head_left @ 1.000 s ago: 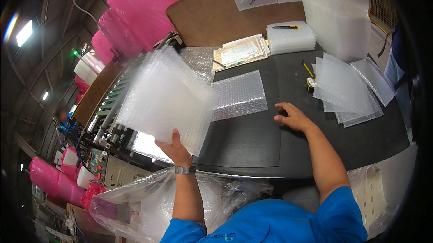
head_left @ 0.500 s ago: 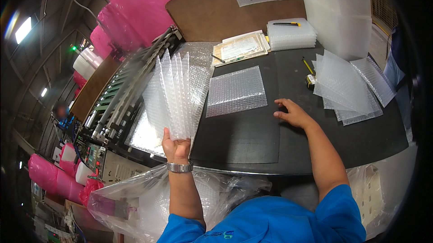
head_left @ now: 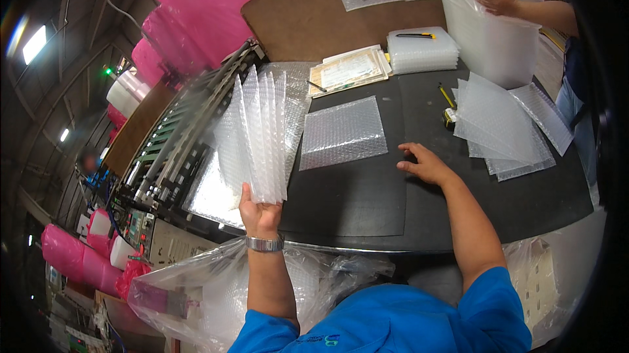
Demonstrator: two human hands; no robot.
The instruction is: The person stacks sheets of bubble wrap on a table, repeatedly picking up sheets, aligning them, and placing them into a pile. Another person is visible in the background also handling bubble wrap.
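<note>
Bubble-wrap sheets fan upward near the desk's front-left corner, lower ends held in the left hand, apparently so their tops spread freely, while the right hand, empty and loosely curled, hovers behind the front edge.

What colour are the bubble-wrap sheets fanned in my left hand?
The bubble-wrap sheets in your left hand are translucent whitish, seen best in the head view.

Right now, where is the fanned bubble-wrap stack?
In the head view, the fanned stack is left of centre, its near end in the left hand, between the roller machine and the lone flat sheet.
</note>
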